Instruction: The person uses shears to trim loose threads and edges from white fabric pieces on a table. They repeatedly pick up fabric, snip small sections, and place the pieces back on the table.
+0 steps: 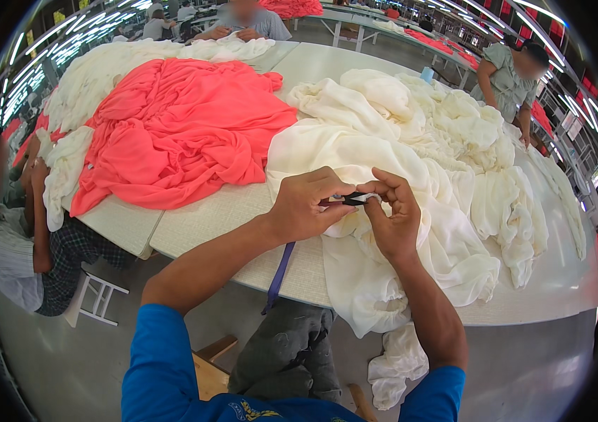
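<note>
My left hand (300, 205) is closed around a small dark tool (350, 200) that looks like a pair of thread snips, its black tip pointing at my right hand. My right hand (394, 214) pinches a small bit of cream fabric (371, 198) between thumb and fingers, right at the tip. Both hands are raised over the big heap of cream cloth (355, 155), whose near end hangs over the table edge. A purple strap (281, 276) dangles below my left wrist over the edge.
Coral cloth (179, 133) is piled on the table (207, 225) to the left, with more white cloth (102, 74) behind it. People sit or stand at the left, far side and right. A white stool (98, 299) stands at lower left. Some white cloth (397, 366) hangs low beside my legs.
</note>
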A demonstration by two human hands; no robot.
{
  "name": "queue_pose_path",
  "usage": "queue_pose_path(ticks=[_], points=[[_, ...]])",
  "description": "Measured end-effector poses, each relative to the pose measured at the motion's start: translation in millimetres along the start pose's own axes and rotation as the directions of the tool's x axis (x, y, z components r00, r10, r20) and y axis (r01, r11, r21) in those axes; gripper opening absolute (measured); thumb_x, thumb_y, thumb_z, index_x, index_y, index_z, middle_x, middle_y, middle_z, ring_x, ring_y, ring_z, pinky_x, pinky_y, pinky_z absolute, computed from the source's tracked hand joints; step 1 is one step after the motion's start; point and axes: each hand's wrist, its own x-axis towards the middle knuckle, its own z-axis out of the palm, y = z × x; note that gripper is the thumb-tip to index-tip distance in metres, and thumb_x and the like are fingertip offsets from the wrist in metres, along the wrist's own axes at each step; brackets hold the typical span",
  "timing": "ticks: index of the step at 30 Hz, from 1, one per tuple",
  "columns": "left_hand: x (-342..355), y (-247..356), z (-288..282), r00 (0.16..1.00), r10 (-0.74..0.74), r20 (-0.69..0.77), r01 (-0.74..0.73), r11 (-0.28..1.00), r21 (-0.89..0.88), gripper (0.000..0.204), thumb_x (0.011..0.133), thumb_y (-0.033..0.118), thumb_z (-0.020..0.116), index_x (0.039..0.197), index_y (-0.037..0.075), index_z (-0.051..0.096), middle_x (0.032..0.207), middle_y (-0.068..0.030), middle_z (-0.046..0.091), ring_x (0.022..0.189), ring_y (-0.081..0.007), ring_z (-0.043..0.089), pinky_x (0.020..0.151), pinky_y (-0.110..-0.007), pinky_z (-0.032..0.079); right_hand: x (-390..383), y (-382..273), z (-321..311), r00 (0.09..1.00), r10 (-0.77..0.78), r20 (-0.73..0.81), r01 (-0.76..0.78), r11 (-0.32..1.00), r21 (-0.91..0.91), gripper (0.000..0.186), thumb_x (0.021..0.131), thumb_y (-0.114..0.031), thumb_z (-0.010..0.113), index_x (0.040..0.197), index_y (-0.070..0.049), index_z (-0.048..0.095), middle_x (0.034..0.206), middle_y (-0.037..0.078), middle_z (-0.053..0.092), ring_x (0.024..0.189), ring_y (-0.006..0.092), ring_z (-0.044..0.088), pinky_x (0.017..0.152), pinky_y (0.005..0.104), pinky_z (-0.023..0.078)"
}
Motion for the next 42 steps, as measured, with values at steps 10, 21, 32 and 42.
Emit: queue_pose_path(ticks=[10,21,32,42], points=[[-0.1,-0.4,0.2,1.000,0.018,-0.020,-0.017,0.999,0.035,0.037,0.075,0.003,0.084,0.109,0.004,0.068,0.090,-0.0082,0.065,0.073,-0.0149,0.067,0.057,-0.026,0.054,-0.5,1.1,0.0,1.000,0.000,-0.009,0.000,1.000,-0.014,0.043,0.086,0.014,0.056,0.127,0.000,0.055,0.103,0.009,0.071,0.096,0.0131,0.066,0.088,0.0279,0.051],[-1.1,-3.7,0.8,0.995,0.100,-0.007,-0.099,0.992,0.082,0.032,0.073,0.001,0.084,0.103,0.003,0.071,0.084,-0.0080,0.069,0.070,-0.0167,0.068,0.057,-0.026,0.054,-0.1,2.6,1.1,1.000,-0.011,-0.014,0.011,1.000,-0.013,0.043,0.085,0.013,0.058,0.126,0.000,0.056,0.102,0.008,0.072,0.093,0.0109,0.065,0.084,0.0262,0.049],[-1.8,-5.2,1.1,0.993,0.115,-0.007,-0.114,0.990,0.078,0.037,0.074,0.001,0.084,0.108,0.003,0.070,0.085,-0.0086,0.069,0.070,-0.0170,0.068,0.057,-0.026,0.054,-0.4,1.7,1.1,1.000,-0.008,-0.019,0.008,1.000,-0.019,0.042,0.085,0.013,0.058,0.125,0.000,0.057,0.102,0.008,0.072,0.093,0.0115,0.065,0.085,0.0267,0.050],[0.4,-0.3,-1.0,0.994,0.107,0.004,-0.107,0.990,0.094,0.029,0.075,0.001,0.083,0.102,0.002,0.071,0.083,-0.0087,0.069,0.069,-0.0180,0.068,0.056,-0.027,0.053,-0.5,2.7,1.0,1.000,-0.014,-0.016,0.014,1.000,-0.023,0.042,0.085,0.013,0.058,0.124,-0.001,0.058,0.102,0.008,0.073,0.093,0.0119,0.065,0.085,0.0268,0.051]])
